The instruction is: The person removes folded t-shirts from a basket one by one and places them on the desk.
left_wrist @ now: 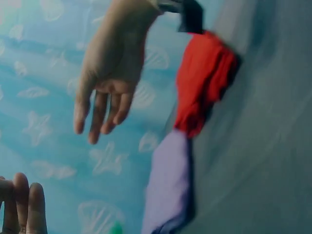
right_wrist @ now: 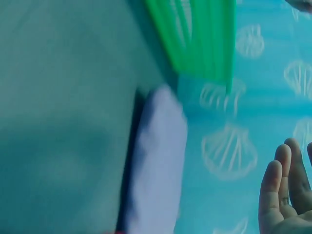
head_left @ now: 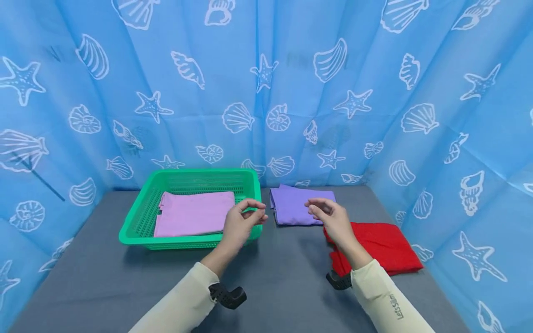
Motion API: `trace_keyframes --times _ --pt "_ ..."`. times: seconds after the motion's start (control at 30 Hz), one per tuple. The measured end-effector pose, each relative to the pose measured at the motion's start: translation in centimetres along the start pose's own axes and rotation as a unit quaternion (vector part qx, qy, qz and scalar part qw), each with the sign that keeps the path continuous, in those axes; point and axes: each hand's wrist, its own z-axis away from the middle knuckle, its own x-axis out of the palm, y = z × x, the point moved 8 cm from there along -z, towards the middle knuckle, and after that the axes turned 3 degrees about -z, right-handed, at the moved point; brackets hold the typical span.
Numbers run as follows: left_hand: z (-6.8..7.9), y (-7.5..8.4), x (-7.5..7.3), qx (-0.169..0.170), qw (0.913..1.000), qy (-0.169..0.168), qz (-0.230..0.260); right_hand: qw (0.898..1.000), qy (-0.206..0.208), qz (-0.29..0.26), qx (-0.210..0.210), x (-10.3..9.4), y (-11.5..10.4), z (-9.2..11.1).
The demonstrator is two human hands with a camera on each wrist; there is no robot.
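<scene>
A blue curtain (head_left: 200, 111) printed with white shells and starfish hung along the left, behind the grey surface (head_left: 287, 286) and round to the right. At the left on that surface sat a green basket (head_left: 135, 212) with perforated walls, and inside it lay a folded pink cloth (head_left: 193, 212), a small dark mark on its left edge.

Next came the left hand (head_left: 242, 221), raised in front of the basket's right end, fingers loosely bent and free, with a pale sleeve (head_left: 181, 296) and a black wrist mount (head_left: 229, 297) behind it. To the basket's right a folded purple cloth (head_left: 291, 208) lay flat near the curtain, between the two hands as seen from the head.

The right hand (head_left: 335, 222), well apart from the left, was raised too, its fingers softly curved and free, partly covering the purple cloth's right side and the red one's left. That red cloth (head_left: 387, 247), folded and slightly rumpled, lay farthest right on the surface.
</scene>
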Motion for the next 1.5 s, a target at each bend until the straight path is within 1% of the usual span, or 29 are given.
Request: trace_keyframes --times 0.1,0.2,0.27,0.33,0.47,0.57,0.67,0.73,0.8,0.9,0.97,1.03,1.13,1.23,1.37,1.5 --pt "-0.4 1.1 -3.7 0.010 0.9992 0.025 -0.031 0.999 -0.034 -0.027 -0.003 3.4 -1.1 -1.1" --pt "-0.8 1.4 -7.4 0.016 0.9960 0.044 -0.076 0.996 -0.072 -0.060 -0.006 6.7 -2.3 -1.8" --pt "-1.1 1.0 -9.8 0.004 0.9926 0.057 -0.107 0.992 -0.101 -0.076 -0.006 8.9 -2.8 -2.1" --pt "-1.3 0.3 -12.0 -0.023 0.9883 0.064 -0.137 0.988 -0.129 -0.083 0.002 10.9 -3.2 -2.4" --pt "-1.5 -1.1 -15.7 -0.080 0.9753 0.064 -0.195 0.981 -0.170 -0.086 0.035 14.6 -3.3 -3.0" --pt "-1.8 -1.6 -17.8 -0.095 0.9639 0.065 -0.240 0.979 -0.183 -0.077 0.056 16.5 -3.7 -3.5" --pt "-2.3 -2.0 -19.7 -0.106 0.9489 0.067 -0.290 0.979 -0.185 -0.044 0.069 18.0 -3.6 -4.2" --pt "-2.5 -2.4 -20.9 -0.117 0.9414 0.064 -0.310 0.979 -0.187 -0.023 0.083 19.0 -3.5 -4.5" --pt "-2.8 -2.8 -21.8 -0.125 0.9323 0.059 -0.334 0.977 -0.190 0.000 0.091 20.1 -2.9 -4.9" --pt "-2.9 -3.4 -22.8 -0.141 0.9228 0.045 -0.355 0.973 -0.205 0.020 0.108 21.7 -2.3 -5.0" --pt "-2.9 -3.8 -23.2 -0.154 0.9169 0.033 -0.367 0.969 -0.210 0.026 0.124 22.5 -1.7 -5.1" --pt "-2.7 -4.1 -23.3 -0.168 0.9142 0.019 -0.369 0.967 -0.208 0.025 0.141 23.1 -0.8 -5.2" --pt "-2.6 -4.6 -23.2 -0.184 0.9147 0.004 -0.360 0.966 -0.198 0.013 0.166 23.5 0.4 -5.3" --pt "-2.6 -5.2 -23.1 -0.201 0.9212 -0.015 -0.333 0.961 -0.189 -0.008 0.201 23.7 1.3 -5.4" --pt "-2.9 -5.8 -23.2 -0.217 0.9261 -0.031 -0.307 0.953 -0.179 -0.041 0.243 23.9 1.9 -5.5" --pt "-3.0 -6.2 -23.7 -0.221 0.9243 -0.033 -0.309 0.949 -0.172 -0.050 0.259 24.2 2.1 -5.7"
